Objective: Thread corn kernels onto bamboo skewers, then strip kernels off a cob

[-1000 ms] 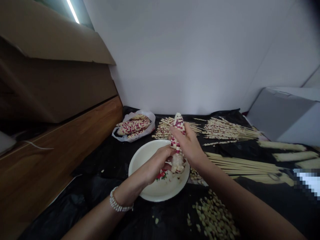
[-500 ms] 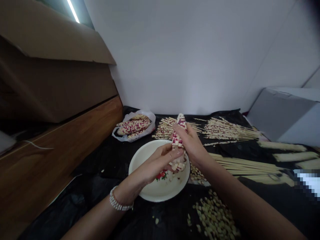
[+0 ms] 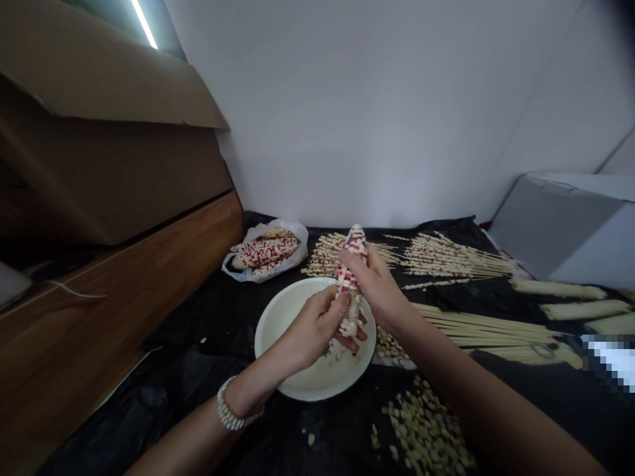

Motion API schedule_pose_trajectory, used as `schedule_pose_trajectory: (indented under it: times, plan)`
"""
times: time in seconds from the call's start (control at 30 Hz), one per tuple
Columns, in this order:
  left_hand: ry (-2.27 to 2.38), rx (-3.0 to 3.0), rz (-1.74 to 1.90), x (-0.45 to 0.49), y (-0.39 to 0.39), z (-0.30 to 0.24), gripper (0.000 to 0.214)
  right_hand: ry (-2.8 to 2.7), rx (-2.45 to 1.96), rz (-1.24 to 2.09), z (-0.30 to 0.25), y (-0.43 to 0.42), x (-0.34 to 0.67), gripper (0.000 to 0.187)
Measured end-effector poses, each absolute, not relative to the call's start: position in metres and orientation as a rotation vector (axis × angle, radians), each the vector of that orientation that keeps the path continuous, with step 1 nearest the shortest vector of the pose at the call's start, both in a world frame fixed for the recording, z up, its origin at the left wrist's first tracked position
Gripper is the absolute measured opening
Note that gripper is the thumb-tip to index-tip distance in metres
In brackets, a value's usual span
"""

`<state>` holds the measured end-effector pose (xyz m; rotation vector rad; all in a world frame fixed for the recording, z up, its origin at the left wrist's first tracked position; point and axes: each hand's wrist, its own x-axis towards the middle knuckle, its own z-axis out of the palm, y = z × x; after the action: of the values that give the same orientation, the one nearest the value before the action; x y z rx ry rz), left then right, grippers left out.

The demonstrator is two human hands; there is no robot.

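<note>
a black sheet (image 3: 208, 311) carries a white basin (image 3: 272, 324), a plastic bag (image 3: 301, 237), kernel-strung sticks (image 3: 436, 258), plain sticks (image 3: 486, 325) and loose kernels (image 3: 430, 426).

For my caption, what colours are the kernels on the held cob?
The held cob's kernels are mixed cream and purplish-red; the head view shows them best.

- We see a dim scene, a bright tube light (image 3: 144, 24) glaring upper left.
- We find the cardboard box (image 3: 124, 185) in shadow.
- We notice blocky pixels far right.
</note>
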<state>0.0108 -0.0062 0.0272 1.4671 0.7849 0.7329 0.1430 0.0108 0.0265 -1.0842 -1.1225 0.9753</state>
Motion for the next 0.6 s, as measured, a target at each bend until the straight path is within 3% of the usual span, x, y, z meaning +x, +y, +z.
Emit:
schedule_pose_trajectory:
  times: [0.6]
  plan:
    - [0.914, 1.550, 0.807, 0.0085, -0.0013, 0.0188, 0.025, -1.168, -1.171, 0.765, 0.0228, 0.0095, 0.1384, 0.038]
